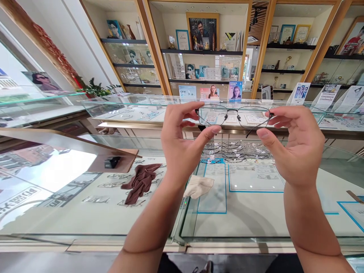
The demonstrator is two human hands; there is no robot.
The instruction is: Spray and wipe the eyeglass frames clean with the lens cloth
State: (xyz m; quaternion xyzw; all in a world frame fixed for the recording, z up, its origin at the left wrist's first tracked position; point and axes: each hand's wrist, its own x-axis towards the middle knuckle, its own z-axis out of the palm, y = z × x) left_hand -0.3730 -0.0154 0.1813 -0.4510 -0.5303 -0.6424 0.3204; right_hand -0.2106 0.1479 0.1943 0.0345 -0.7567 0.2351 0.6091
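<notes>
A pair of thin dark-framed eyeglasses (233,110) is raised in front of me, above the glass counter. My left hand (184,132) pinches the left end of the frame with its fingers, the thumb lying below the lens. At the other end, my right hand (297,136) grips the frame's right corner between its fingers, its thumb pointing inward underneath. One temple arm angles down behind the right lens. Below my hands, a cream cloth (199,186) and a dark brown cloth (141,182) lie crumpled on the counter top.
Several eyeglass frames (234,151) sit in the glass display counter (241,223) below. At left stands a tilted mirror (48,178) with a wooden edge and a small black box (112,162). Farther back are another glass counter (136,99) and wall shelves (201,52).
</notes>
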